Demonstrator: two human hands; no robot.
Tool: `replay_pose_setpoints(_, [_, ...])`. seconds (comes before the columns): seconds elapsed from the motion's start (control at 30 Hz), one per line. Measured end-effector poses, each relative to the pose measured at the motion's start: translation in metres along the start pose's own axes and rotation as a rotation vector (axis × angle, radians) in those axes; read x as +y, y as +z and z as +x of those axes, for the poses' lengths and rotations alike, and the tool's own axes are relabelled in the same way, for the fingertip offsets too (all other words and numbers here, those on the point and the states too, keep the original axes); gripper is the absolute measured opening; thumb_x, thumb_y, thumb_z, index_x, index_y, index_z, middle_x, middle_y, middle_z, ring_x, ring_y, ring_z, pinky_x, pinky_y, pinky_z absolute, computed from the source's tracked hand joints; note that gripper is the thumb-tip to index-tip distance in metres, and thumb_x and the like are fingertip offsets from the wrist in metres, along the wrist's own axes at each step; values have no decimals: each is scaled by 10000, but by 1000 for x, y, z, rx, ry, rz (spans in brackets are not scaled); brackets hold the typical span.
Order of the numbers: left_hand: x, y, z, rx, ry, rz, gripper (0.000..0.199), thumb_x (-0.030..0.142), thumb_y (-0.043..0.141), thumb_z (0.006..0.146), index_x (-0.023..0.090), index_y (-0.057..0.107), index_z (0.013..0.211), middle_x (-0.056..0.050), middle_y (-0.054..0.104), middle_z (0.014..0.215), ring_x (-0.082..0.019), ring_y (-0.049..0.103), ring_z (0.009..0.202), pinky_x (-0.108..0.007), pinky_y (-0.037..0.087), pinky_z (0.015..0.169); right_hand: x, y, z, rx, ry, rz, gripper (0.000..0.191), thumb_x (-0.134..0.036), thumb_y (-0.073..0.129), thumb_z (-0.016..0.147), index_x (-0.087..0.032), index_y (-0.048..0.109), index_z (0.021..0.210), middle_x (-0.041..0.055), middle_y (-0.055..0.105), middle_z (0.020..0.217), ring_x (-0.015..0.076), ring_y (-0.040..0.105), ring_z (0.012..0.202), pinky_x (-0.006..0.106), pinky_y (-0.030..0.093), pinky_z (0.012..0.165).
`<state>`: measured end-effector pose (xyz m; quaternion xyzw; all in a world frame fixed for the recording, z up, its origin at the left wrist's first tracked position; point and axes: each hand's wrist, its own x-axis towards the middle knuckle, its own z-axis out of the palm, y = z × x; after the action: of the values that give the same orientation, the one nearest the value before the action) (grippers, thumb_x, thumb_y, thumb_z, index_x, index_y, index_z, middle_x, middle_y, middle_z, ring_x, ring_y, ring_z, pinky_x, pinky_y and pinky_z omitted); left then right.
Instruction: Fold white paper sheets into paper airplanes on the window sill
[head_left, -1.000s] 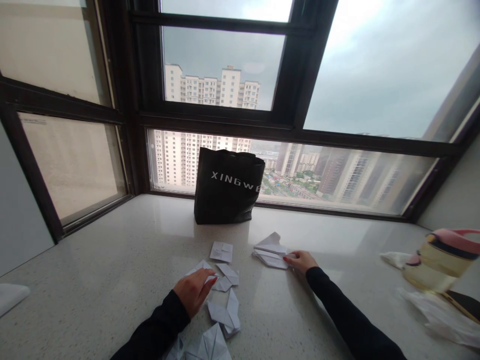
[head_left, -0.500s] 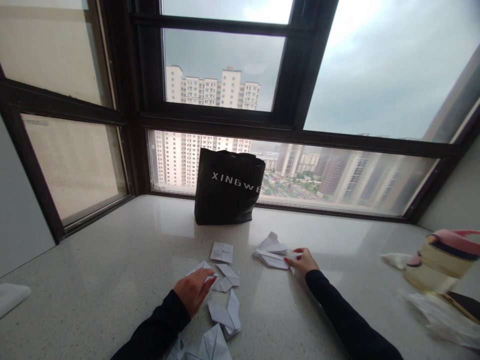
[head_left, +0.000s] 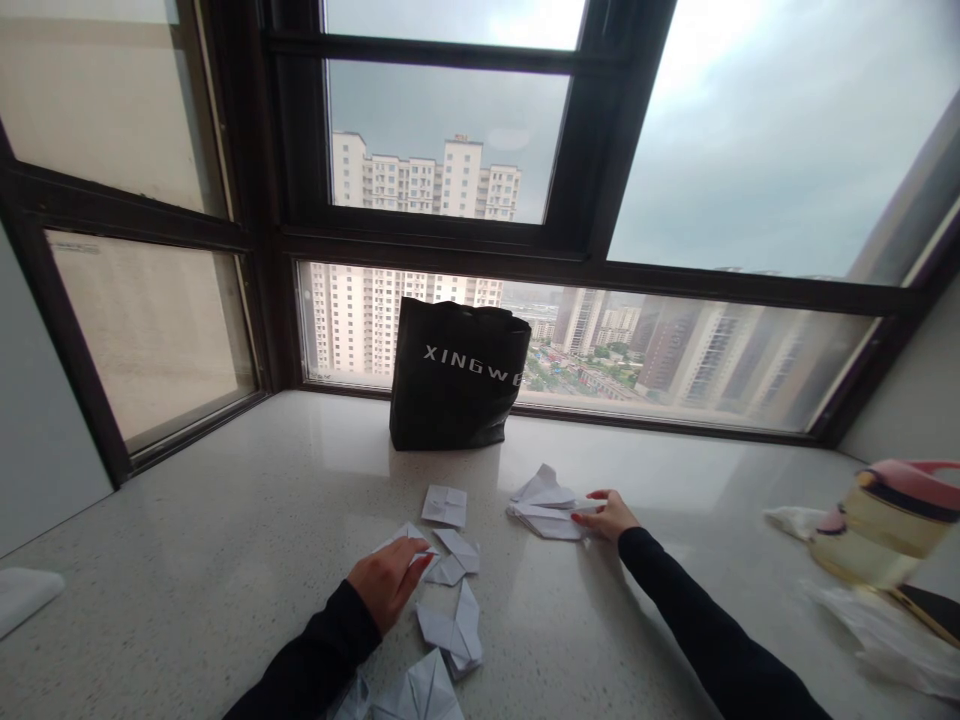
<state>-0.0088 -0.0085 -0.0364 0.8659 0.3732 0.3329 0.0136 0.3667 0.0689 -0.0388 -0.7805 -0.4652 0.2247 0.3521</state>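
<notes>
Dark brown window frames (head_left: 427, 240) are enclosing the far side of a speckled pale stone counter (head_left: 225, 540), while tall apartment blocks (head_left: 424, 185) are standing outside under a grey sky (head_left: 787, 130).

Over the counter, the left hand (head_left: 391, 582) is resting on a folded white paper piece (head_left: 406, 532), covering most of it; thumb and fingers are lying only narrowly apart, and I cannot tell whether they are gripping. The right hand (head_left: 609, 517) is reaching the right end of a pointed, layered white paper fold (head_left: 545, 508), which is lying to the right of the other papers. Its thumb is touching the near side and a finger is hovering just above, leaving a narrow gap; whether they are pinching the paper, I cannot tell.

Just beside the left hand, a notched white paper fold (head_left: 457, 557) is lying flat, and beyond it a small square white paper fold (head_left: 444, 506) is sitting. Nearer the camera, a V-shaped white paper fold (head_left: 454, 627) is lying, and a creased white paper fold (head_left: 424, 690) is running off the lower edge.

Farther out, an upright black bag with white lettering (head_left: 457, 390) is standing near the window. Toward the right, a translucent yellowish bottle with a pink lid (head_left: 874, 525) is standing near crumpled clear plastic (head_left: 889, 635) and a flat black object with a gold-coloured edge (head_left: 934, 608). At the far left, a white rounded object (head_left: 26, 597) is showing partly.
</notes>
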Motion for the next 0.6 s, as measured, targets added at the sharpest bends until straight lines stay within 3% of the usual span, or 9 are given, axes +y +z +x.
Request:
replay_pose_setpoints(0.27, [1,0,1,1,-19,1,316,301,235,841,169,515,903,-51,622,800,-155,597,735,-242,490,628,-3,0,-4,20,-17,19,225,-245,468,809,-139,487,1007,44,542,971,148,558,776,326,472,645])
replay_pose_setpoints(0.6, [0,1,0,-13,-13,-5,332,304,215,846,163,508,914,-60,622,811,-162,595,748,-259,490,643,-5,-4,-6,20,-77,-133,204,-250,473,805,-132,503,969,37,551,936,141,557,758,318,467,640])
